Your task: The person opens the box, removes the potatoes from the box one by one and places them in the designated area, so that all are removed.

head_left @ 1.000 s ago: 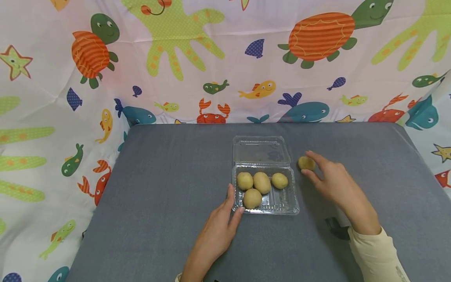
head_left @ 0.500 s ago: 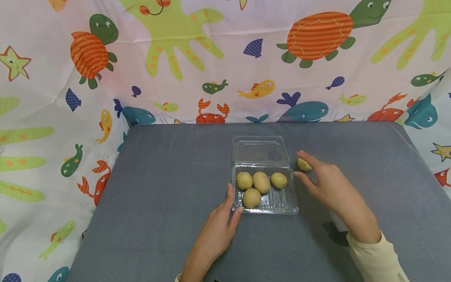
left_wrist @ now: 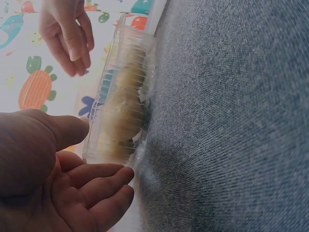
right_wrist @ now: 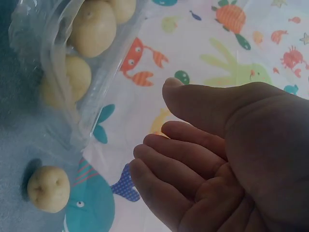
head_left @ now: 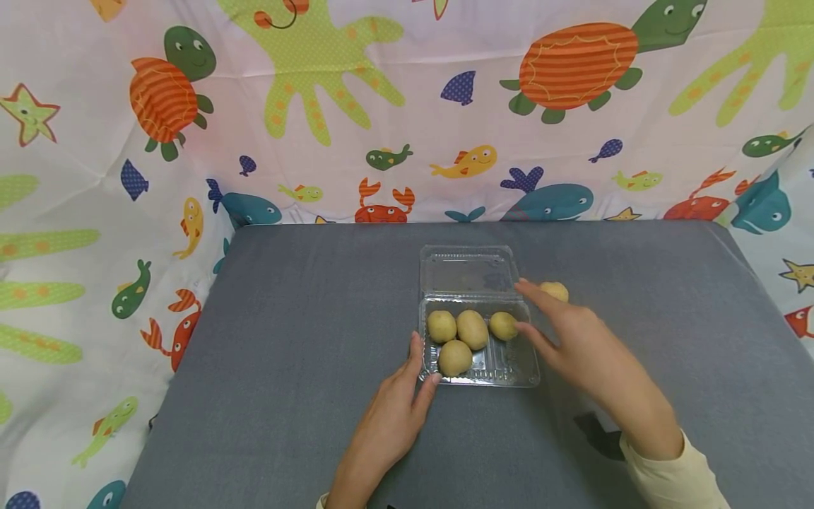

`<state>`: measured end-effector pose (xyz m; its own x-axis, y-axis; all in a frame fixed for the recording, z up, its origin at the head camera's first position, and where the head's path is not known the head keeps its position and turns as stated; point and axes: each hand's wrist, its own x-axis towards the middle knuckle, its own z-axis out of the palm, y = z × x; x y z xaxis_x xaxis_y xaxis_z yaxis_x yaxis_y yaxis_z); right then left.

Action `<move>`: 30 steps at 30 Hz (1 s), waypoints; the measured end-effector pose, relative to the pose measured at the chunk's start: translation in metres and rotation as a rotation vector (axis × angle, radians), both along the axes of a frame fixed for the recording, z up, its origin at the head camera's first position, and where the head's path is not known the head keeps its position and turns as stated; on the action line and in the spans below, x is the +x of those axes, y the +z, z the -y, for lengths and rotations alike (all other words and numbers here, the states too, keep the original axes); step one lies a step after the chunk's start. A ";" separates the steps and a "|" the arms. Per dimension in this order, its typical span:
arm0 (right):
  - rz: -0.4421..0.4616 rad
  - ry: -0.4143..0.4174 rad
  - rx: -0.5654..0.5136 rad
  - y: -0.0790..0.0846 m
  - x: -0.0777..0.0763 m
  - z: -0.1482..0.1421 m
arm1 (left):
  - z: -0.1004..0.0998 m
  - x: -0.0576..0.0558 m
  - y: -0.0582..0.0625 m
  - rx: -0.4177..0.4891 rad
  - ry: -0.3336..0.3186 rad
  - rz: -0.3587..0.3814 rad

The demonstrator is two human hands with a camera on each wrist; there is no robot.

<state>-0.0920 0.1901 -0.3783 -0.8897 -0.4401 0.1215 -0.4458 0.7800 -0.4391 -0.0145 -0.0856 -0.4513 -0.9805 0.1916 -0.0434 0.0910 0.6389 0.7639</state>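
Note:
A clear plastic clamshell box (head_left: 509, 378) sits with its lid (head_left: 469, 272) folded back on the grey cloth. Several small potatoes (head_left: 456, 358) lie in its base, mostly toward the left. My left hand (head_left: 393, 413) rests at the box's front left corner, thumb and fingers fairly straight along the edge. Over the box's right edge hovers my right hand (head_left: 588, 346), fingers extended and nothing held; its thumb tip overlaps the rightmost potato (head_left: 502, 326) in the head view. Another potato (right_wrist: 49, 189) lies outside the box on the cloth, partly behind my right hand in the head view.
Grey cloth (head_left: 286, 353) covers the table. A white curtain (head_left: 439, 120) printed with sea animals rises behind the table and along its sides. A dark patch (head_left: 600, 435) shows beneath my right forearm.
My right hand has moved left from around the single potato to above the box's right edge. That potato stays on the cloth, slightly shifted. My left hand keeps its place.

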 end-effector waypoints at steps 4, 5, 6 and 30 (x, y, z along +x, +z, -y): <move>-0.022 0.039 -0.004 0.001 0.005 0.006 | 0.000 -0.001 -0.001 0.002 0.000 -0.009; -0.031 0.052 -0.010 0.001 0.006 0.008 | 0.000 -0.001 -0.001 0.003 0.000 -0.015; -0.043 0.068 -0.018 0.001 0.006 0.009 | 0.000 -0.001 -0.001 0.002 0.000 -0.014; -0.028 0.373 -0.071 -0.026 0.006 0.034 | 0.000 -0.001 -0.002 -0.003 -0.007 0.007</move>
<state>-0.0859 0.1563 -0.4044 -0.6656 -0.7229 0.1854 -0.7063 0.5298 -0.4696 -0.0157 -0.0861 -0.4530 -0.9788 0.1984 -0.0508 0.0902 0.6402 0.7629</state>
